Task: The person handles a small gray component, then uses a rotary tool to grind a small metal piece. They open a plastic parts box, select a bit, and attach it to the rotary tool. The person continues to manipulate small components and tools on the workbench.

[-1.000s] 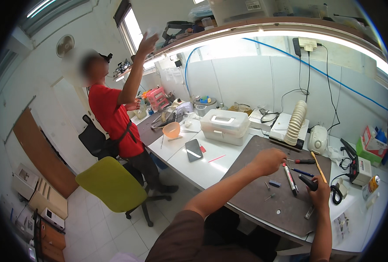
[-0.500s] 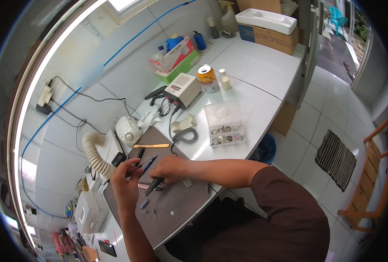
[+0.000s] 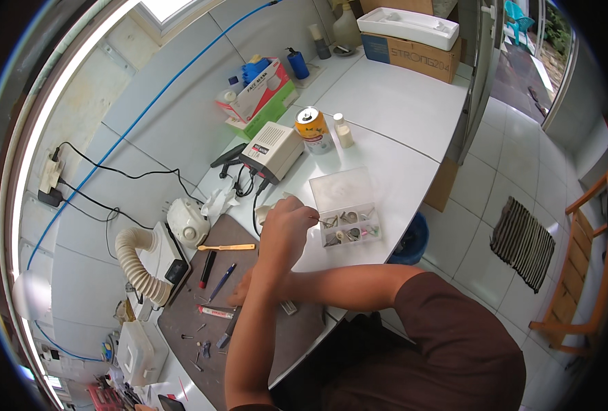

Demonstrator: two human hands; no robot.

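Observation:
My left hand (image 3: 287, 222) reaches across to the clear compartment box (image 3: 352, 240). Its fingers are pinched on a thin, bit-like piece at the box's near left corner; the lid stands open behind, and small metal bits and discs lie inside. My right hand (image 3: 241, 290) rests low over the dark mat (image 3: 201, 370), mostly hidden by my left forearm. A dark handpiece (image 3: 228, 331) sticks out below it, apparently in its grip. Beside that hand lie a blue pen (image 3: 222, 282), a black-and-red marker (image 3: 208, 268) and a white-and-red marker (image 3: 215, 312).
A toothbrush (image 3: 227, 247) lies at the mat's far edge, near a ribbed hose (image 3: 138, 267). Farther back stand a beige control box (image 3: 273, 151), a drink can (image 3: 314, 130) and a small bottle (image 3: 343, 131). Small bits (image 3: 197, 359) lie scattered on the mat.
My left hand has moved right, from over the mat to the compartment box, its forearm now crossing the right one. The right hand has shifted slightly left and down with the handpiece.

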